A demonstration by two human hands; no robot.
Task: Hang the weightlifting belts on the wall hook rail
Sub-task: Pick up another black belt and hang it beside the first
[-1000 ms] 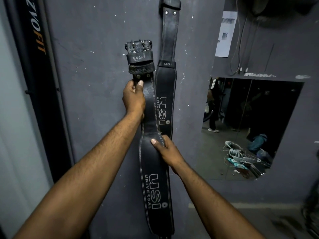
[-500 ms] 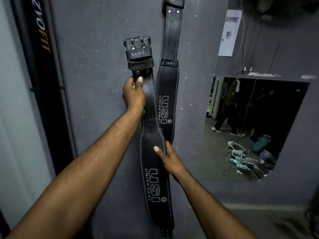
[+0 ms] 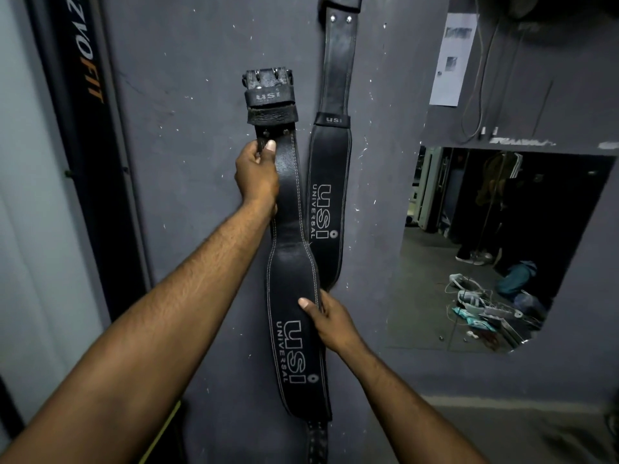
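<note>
I hold a black leather belt (image 3: 289, 272) upright against the grey wall, buckle end up. My left hand (image 3: 257, 175) grips its narrow strap just below the buckle (image 3: 268, 95). My right hand (image 3: 330, 321) grips the right edge of its wide padded part, thumb on the front near the white USI lettering. A second black belt (image 3: 330, 182) hangs on the wall just to the right, its top running out of the frame. The hook rail is out of view.
A mirror (image 3: 495, 249) is set in the wall at right and reflects a floor with cables and clutter. Above it hang a paper notice (image 3: 454, 58) and wires. A black upright post (image 3: 83, 145) with orange lettering stands at left.
Both hands keep their grip on the belt. The belt has shifted slightly lower in view and my right hand has slid a little down its wide part.
</note>
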